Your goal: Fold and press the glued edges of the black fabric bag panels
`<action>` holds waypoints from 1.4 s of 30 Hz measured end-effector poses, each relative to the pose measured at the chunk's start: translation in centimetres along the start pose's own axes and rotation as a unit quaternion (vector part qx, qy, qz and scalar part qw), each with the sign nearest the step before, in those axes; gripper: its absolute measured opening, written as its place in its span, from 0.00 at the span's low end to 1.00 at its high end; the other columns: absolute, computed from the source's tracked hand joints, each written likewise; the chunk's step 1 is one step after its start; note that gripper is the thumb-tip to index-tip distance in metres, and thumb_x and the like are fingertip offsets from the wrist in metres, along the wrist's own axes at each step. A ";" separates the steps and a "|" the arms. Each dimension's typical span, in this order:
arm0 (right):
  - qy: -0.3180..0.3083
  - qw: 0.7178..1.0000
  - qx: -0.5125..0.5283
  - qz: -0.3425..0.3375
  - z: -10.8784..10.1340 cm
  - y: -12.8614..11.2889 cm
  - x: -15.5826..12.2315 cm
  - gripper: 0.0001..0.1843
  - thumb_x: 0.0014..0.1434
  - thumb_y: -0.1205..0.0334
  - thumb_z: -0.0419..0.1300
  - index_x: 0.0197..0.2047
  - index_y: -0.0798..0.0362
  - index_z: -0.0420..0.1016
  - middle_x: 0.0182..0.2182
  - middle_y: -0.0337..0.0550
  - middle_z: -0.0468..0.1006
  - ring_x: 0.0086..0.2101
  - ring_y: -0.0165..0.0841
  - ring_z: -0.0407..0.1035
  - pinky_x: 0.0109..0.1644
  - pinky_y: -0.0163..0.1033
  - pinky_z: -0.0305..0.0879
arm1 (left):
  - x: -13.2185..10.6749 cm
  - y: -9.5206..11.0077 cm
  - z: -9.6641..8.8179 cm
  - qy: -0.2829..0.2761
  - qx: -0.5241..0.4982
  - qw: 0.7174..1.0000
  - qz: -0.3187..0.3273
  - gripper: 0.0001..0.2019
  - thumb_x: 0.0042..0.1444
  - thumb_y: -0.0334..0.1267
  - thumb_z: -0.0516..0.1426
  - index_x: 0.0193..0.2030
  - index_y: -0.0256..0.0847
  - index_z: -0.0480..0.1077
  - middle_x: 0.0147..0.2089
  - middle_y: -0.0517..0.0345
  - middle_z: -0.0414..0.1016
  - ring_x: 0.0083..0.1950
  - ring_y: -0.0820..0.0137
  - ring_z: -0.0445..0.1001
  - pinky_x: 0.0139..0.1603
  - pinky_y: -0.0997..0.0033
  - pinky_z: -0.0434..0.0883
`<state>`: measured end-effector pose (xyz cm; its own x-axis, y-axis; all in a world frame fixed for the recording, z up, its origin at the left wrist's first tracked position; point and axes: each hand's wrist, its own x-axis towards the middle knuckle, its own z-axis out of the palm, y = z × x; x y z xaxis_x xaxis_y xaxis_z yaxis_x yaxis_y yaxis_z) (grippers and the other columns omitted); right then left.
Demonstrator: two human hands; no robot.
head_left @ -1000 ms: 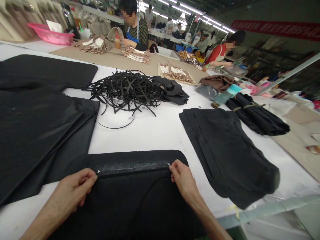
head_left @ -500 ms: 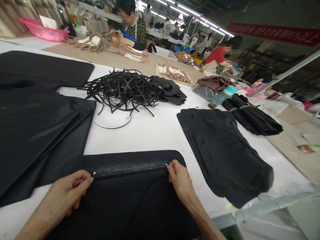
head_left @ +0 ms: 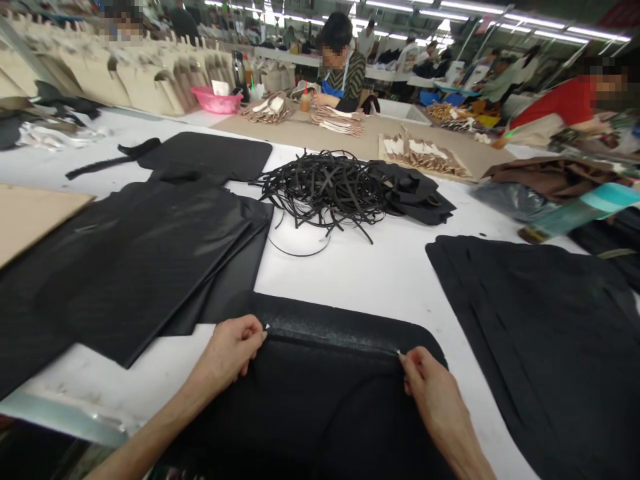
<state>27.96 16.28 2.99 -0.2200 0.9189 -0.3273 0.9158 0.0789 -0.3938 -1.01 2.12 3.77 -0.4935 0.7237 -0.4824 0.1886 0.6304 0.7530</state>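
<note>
A black leather-like panel (head_left: pixel 310 407) lies in front of me, with a shiny, whitish-speckled band along its far edge. Across that band runs a thin black strip (head_left: pixel 340 349), held taut. My left hand (head_left: pixel 237 343) pinches the strip near the panel's left side, thumb against forefinger. Near the right corner, my right hand (head_left: pixel 433 383) pinches it too. A small white mark shows by the fingertips of each hand. From the right hand, a loose tail of strip seems to curve down over the panel, faint against the black.
A tangled heap of black strips (head_left: pixel 325 187) lies beyond the panel. Black sheets (head_left: pixel 130 247) cover the left side; stacked black pieces (head_left: pixel 545 333) lie right. A teal-capped bottle (head_left: pixel 575 210) rests on its side. A co-worker (head_left: pixel 345 67) works across the table (head_left: pixel 375 267).
The view has swung left, so everything appears farther right and more of the left side shows. Both hands still pinch the strip at about the same places on the panel.
</note>
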 end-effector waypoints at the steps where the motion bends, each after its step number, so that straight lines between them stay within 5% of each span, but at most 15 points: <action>1: 0.000 1.000 -0.003 -0.002 0.1 0.1 0.0 0.15 0.61 0.52 0.42 0.26 0.48 0.57 0.18 0.36 0.71 0.23 0.32 0.67 0.27 0.36 0.53 | 0.1 -0.2 0.0 -0.001 -0.001 1.000 0.004 0.11 0.50 0.45 0.49 0.25 0.40 0.62 0.16 0.68 0.61 0.12 0.77 0.58 0.09 0.81 0.52; 23: 0.010 0.998 -0.061 -0.019 0.5 0.6 0.2 0.16 0.62 0.50 0.40 0.27 0.47 0.57 0.18 0.37 0.70 0.22 0.34 0.67 0.27 0.38 0.53 | 0.4 0.2 0.3 0.027 0.085 0.996 0.031 0.08 0.53 0.38 0.47 0.24 0.42 0.57 0.15 0.68 0.63 0.12 0.76 0.61 0.14 0.78 0.54; 30: 0.077 0.978 -0.193 -0.003 0.7 -1.1 -0.7 0.09 0.63 0.55 0.43 0.35 0.49 0.58 0.22 0.40 0.72 0.25 0.39 0.70 0.26 0.38 0.53 | -0.2 0.4 0.2 0.077 0.186 0.977 0.075 0.08 0.53 0.35 0.50 0.25 0.43 0.55 0.18 0.66 0.61 0.24 0.70 0.65 0.26 0.73 0.54; 38: 0.159 0.932 -0.294 -0.143 0.5 -0.8 -2.7 0.14 0.63 0.70 0.44 0.48 0.51 0.63 0.41 0.46 0.73 0.23 0.32 0.70 0.21 0.36 0.54 | -2.1 1.3 0.5 0.113 0.429 0.894 0.054 0.12 0.63 0.38 0.38 0.42 0.42 0.61 0.29 0.54 0.74 0.31 0.60 0.74 0.26 0.68 0.57; 42: 0.146 0.900 -0.339 -0.232 0.3 -0.7 -4.5 0.26 0.54 0.80 0.47 0.53 0.50 0.64 0.48 0.46 0.71 0.22 0.28 0.69 0.23 0.35 0.59 | -3.0 1.4 1.2 0.197 0.459 0.849 0.174 0.15 0.61 0.32 0.40 0.48 0.39 0.64 0.46 0.48 0.73 0.40 0.61 0.74 0.35 0.65 0.67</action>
<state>28.21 11.99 4.47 -0.6247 0.7807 0.0159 0.7644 0.6072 0.2168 1.76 1.13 5.75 -0.4838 0.8749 0.0207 0.8739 0.4817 0.0661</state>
